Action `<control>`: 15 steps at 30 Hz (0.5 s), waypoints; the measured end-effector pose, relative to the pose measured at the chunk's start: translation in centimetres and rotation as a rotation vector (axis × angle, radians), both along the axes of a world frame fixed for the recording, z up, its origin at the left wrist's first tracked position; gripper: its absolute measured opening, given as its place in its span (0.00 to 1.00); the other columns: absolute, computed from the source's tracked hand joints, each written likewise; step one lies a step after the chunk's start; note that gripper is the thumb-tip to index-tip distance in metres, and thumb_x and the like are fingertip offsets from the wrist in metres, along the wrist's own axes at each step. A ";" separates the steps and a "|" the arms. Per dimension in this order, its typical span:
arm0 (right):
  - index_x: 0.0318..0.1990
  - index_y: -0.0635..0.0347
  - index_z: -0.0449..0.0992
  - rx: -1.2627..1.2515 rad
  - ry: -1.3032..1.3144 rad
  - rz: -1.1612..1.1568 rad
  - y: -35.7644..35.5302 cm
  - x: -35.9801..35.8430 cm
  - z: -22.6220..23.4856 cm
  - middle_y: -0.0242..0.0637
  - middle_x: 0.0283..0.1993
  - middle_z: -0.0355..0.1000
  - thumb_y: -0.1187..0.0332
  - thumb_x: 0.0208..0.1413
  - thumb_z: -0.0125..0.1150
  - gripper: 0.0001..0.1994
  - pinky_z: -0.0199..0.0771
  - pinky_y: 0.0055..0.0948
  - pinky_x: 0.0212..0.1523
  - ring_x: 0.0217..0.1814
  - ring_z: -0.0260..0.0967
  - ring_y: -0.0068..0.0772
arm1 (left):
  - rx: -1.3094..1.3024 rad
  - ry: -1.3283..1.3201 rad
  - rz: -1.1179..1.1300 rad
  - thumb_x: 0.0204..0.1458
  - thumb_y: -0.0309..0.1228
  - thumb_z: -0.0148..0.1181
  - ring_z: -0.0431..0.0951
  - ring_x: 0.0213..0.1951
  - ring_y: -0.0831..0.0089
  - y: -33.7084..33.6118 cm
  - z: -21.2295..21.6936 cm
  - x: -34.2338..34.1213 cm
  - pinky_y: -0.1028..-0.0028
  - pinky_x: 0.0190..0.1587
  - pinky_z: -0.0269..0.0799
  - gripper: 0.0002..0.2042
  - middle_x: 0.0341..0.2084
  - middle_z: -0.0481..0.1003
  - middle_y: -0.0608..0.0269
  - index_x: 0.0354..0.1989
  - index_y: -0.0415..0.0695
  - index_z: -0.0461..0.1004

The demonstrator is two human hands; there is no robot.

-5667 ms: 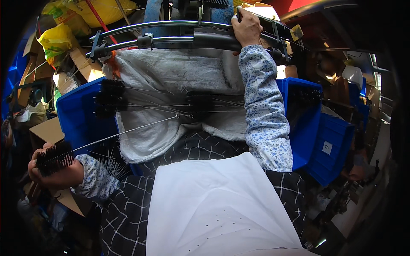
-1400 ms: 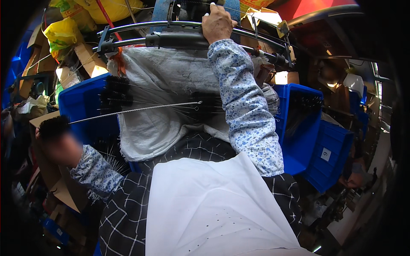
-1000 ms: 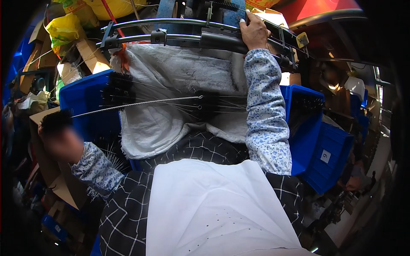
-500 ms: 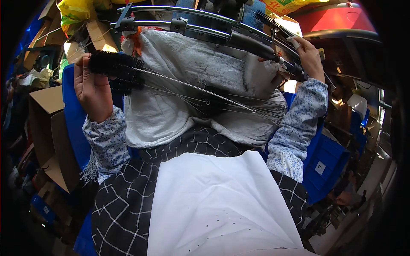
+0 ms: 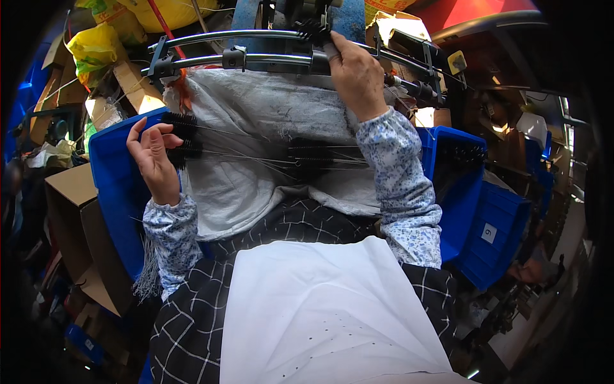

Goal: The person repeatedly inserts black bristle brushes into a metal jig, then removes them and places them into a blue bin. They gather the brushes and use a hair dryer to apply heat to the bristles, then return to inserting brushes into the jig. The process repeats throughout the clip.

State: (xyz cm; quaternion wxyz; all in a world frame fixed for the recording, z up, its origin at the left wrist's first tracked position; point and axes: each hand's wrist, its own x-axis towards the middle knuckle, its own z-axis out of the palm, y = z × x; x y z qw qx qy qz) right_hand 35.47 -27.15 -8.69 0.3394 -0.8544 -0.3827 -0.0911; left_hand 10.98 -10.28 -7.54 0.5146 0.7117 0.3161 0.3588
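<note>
My left hand (image 5: 155, 160) is raised at the left, its fingers loosely curled and apart with nothing in them. Just beside its fingertips lie black bristle brushes (image 5: 183, 131) with long thin wire stems across the white sack cloth (image 5: 236, 185) on my lap. More black bristles (image 5: 310, 153) rest on the cloth in the middle. Up at the machine's metal rails (image 5: 275, 59), my right hand (image 5: 358, 77) reaches forward, its fingers closed at a short black bristle brush (image 5: 312, 31). A grey wrap covers one of its fingers. Part of its grip is hidden.
Blue bins flank my lap: one at the left (image 5: 118, 163), another at the right (image 5: 457, 185) with black brushes inside. An opened cardboard box (image 5: 77, 185) stands farther left. Yellow bags (image 5: 96, 51) are piled at the back left. A red surface (image 5: 473, 14) curves at the back right.
My left hand has let go of the twisted-wire brush it held. My right hand has moved left along the rails, from their right end to near the middle.
</note>
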 end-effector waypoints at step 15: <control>0.40 0.43 0.73 -0.271 -0.242 -0.215 0.2 9.1 -4.9 0.33 0.31 0.72 0.61 0.48 0.47 0.12 0.60 0.36 0.41 0.36 0.64 0.36 | -0.176 0.442 0.150 0.51 0.39 0.48 0.63 0.22 0.85 5.6 -5.4 -9.9 0.84 0.27 0.61 0.12 0.20 0.66 0.72 0.27 0.42 0.66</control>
